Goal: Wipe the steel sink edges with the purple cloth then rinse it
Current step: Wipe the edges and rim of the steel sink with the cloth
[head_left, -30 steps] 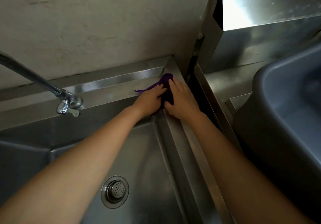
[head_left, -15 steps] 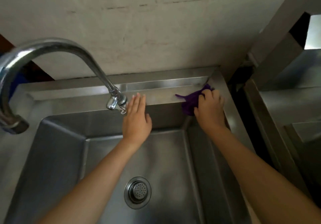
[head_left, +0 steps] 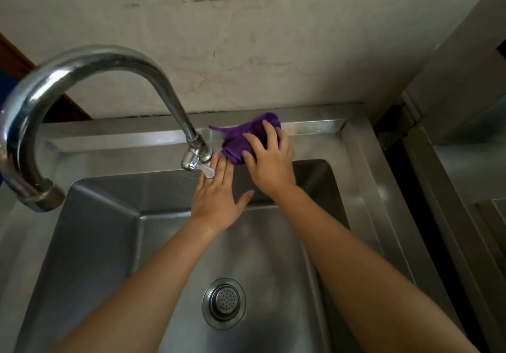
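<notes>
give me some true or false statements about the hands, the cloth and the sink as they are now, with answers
1. The right hand holds the purple cloth against the back edge of the sink. True.
2. The left hand grips the cloth too. False: its fingers are straight and it holds nothing, just beside the cloth.
3. Water streams from the faucet. False: no stream shows below its tip.
4. The drain strainer sits in the basin floor, between the two forearms. True.
</notes>
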